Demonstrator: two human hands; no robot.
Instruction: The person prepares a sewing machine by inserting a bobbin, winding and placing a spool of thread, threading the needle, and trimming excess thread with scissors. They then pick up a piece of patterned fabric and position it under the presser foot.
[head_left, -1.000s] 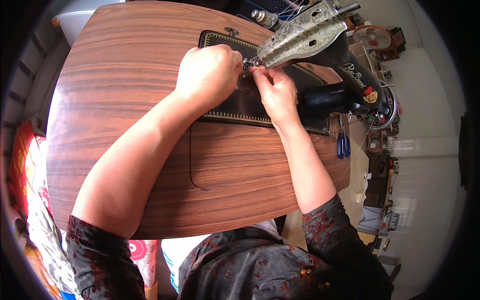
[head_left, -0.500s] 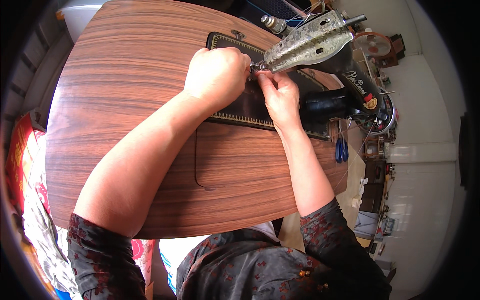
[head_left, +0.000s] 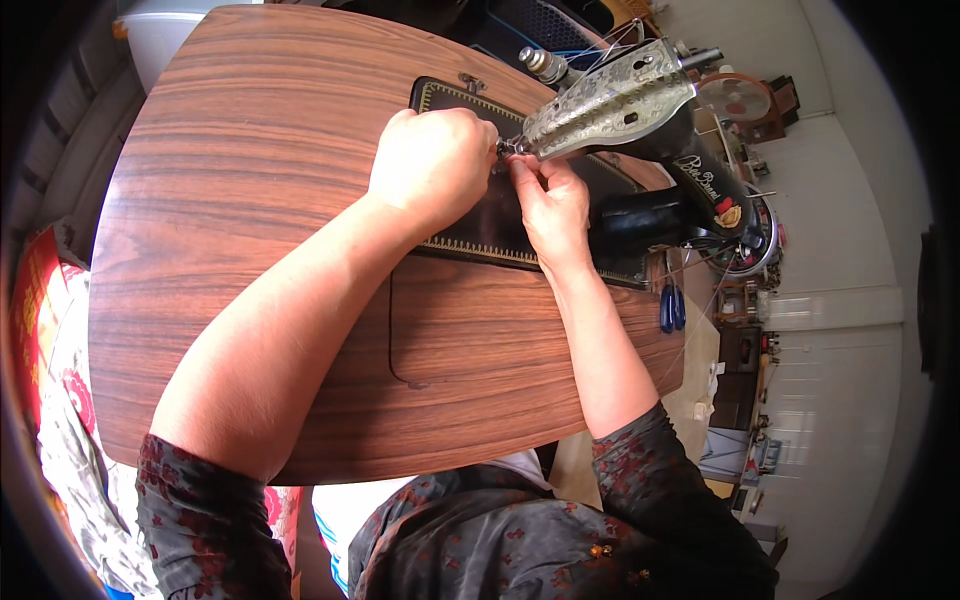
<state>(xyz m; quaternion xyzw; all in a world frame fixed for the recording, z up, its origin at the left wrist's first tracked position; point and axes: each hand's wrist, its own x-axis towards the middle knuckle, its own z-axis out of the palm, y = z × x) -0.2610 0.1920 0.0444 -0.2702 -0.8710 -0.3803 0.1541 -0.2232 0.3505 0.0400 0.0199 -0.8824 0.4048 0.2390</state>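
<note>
Right of the frame's upper centre, we see a black sewing machine (head_left: 660,142), its engraved silver faceplate (head_left: 610,100) angled toward our hands. Small metal needle-bar fittings (head_left: 511,148) at its lower end lie between our fingertips, left hand on their left, right hand just below. Our left hand (head_left: 430,165) is curled, knuckles up, its fingertips hidden, so we cannot tell what it grips. Our right hand (head_left: 553,215) is partly closed, thumb and forefinger brought near each other by the fittings; whether they pinch anything is too small to tell. Under both hands, the machine's gold-trimmed black bed (head_left: 495,218) sits in the wood-grain table (head_left: 250,130).
</note>
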